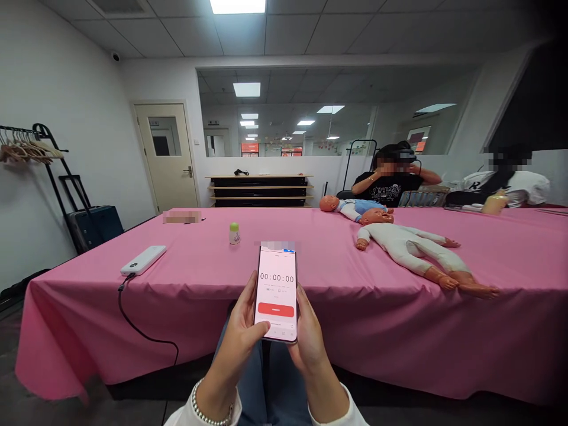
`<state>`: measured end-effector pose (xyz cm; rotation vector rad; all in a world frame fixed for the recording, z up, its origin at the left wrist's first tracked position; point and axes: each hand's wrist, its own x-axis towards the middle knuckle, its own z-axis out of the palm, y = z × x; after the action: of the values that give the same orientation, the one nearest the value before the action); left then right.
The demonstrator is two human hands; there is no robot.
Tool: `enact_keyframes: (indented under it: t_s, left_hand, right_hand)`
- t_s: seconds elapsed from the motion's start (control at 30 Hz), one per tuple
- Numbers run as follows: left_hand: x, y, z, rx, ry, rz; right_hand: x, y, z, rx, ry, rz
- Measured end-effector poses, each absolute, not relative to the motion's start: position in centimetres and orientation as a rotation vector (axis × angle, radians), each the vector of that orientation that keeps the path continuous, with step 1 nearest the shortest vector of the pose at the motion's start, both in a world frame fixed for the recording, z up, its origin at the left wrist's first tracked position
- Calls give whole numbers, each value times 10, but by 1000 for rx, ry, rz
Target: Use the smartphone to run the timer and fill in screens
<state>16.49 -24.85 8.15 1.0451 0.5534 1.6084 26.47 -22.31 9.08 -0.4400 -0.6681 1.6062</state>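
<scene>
A smartphone (pixel 276 293) is held upright between both hands, in front of the table's near edge. Its lit screen shows 00:00:00 and a red button. My left hand (pixel 243 328) is closed on the phone's left side, and its thumb lies over the lower left of the screen. Against the right side rests my right hand (pixel 309 331), wrapped round the edge with the thumb along it. The fingers behind the phone are hidden. Beyond the phone, a small bottle with a green cap (pixel 234 234) stands on the pink tablecloth (pixel 199 254).
At right, a baby doll in white (pixel 410 242) and another in blue (pixel 355 208) lie on the table. A white power bank (pixel 144 260) with a black cable lies at left. Two people sit behind, one wearing a headset (pixel 403 156). A suitcase (pixel 95 225) stands at far left.
</scene>
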Motion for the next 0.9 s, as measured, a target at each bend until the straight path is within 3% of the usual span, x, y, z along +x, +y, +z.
enact_keyframes:
  t_s: [0.9]
  left_hand:
    - [164,-251,85,986,567,1618]
  right_hand:
    - [264,-221,86,-417,-698,1565]
